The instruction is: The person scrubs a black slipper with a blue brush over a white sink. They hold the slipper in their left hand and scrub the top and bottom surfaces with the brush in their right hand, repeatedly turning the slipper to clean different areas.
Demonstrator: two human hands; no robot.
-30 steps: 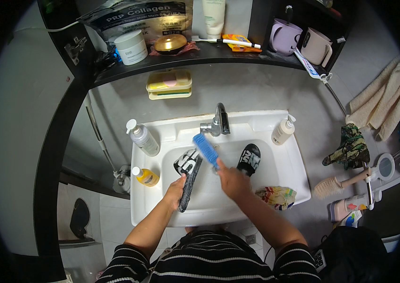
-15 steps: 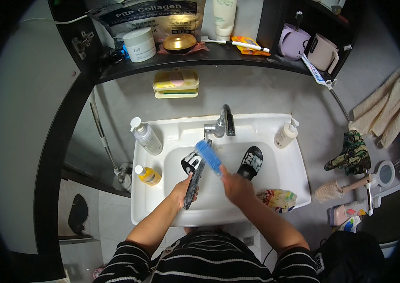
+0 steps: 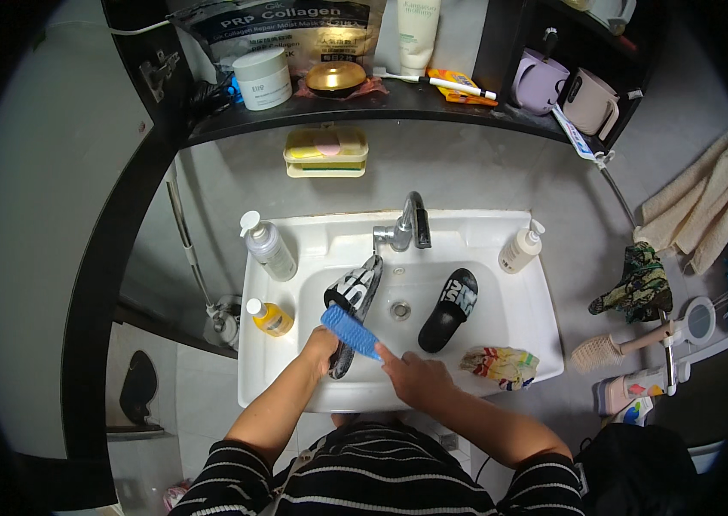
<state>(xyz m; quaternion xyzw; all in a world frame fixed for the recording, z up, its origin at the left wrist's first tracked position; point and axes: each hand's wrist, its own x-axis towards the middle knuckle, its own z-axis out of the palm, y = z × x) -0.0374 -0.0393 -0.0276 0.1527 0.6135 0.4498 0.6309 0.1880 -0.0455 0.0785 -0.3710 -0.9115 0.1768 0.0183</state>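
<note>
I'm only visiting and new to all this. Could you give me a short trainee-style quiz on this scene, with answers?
1. Which hand holds the blue oblong brush?
2. True or false: the left hand is empty.
3. Fill in: the small yellow bottle with a white cap stands on the ___ side of the glossy white sink.

Key: 1. The right hand. 2. False; it grips a black slip-on sandal with white lettering. 3. Left.

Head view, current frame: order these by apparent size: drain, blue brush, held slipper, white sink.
1. White sink
2. Held slipper, partly covered
3. Blue brush, visible part
4. Drain
</note>
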